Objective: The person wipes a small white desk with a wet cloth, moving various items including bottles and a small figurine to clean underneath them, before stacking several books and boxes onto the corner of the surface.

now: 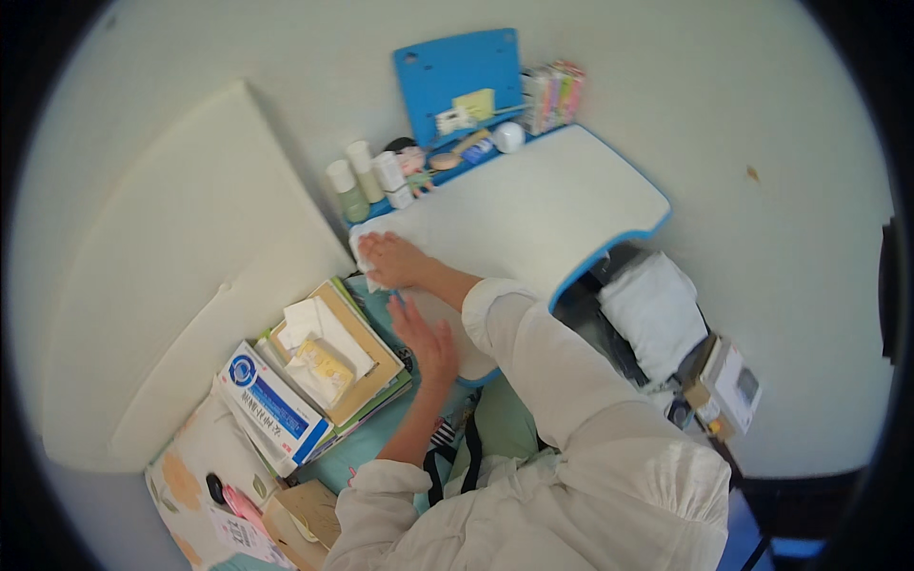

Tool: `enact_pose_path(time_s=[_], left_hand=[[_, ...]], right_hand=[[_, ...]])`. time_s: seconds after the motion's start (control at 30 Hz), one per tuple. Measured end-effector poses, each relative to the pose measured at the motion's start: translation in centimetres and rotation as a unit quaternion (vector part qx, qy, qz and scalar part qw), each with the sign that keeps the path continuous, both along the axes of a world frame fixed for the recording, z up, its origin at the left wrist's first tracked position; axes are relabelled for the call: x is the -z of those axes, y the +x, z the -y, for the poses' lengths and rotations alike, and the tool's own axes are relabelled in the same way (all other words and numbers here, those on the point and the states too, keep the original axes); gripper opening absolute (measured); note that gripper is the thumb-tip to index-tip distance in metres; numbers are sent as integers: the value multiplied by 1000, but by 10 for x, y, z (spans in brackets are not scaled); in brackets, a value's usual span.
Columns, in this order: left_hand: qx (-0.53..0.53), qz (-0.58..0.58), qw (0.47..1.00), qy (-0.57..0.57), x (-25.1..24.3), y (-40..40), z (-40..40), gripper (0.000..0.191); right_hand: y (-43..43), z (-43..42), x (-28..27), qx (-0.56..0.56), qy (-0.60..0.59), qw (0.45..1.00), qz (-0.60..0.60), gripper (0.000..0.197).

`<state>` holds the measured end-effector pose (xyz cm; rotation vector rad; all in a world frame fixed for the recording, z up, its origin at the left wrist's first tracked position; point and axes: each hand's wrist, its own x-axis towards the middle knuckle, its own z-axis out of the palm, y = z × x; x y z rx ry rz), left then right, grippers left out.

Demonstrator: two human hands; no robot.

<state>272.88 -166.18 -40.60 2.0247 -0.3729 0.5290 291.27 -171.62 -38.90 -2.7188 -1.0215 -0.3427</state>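
A small white desk (521, 193) with a blue rim stands before me. My right hand (393, 260) lies palm down at its left end, pressing a crumpled white tissue (362, 265) against the top; the fingers cover part of the tissue. Nearer my body, my left hand (428, 342) is held at the front left edge of the desk with fingers extended and nothing seen in it. Whether it touches the edge I cannot tell. Left of that hand, a yellow tissue pack (325, 365) rests on a stack of papers and folders (389, 350).
Bottles (350, 193), a doll (410, 160), a white ball-like object (508, 137) and a blue stand (460, 78) line the desk's back edge, with books (553, 96) behind. A blue-and-white box (275, 410) lies left. White cloth (653, 314) and boxes (728, 385) are at right.
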Motion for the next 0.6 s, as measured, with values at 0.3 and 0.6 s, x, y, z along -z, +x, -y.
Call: enact_pose_path(time_s=[0.3, 0.6], left_hand=[[-4, 134, 990, -40, -50, 38, -34, 53], [124, 33, 924, 361, -18, 67, -19, 60]], right_hand=[[-186, 64, -11, -166, 7, 985, -37, 56], [-103, 210, -15, -19, -23, 999, 13, 52]])
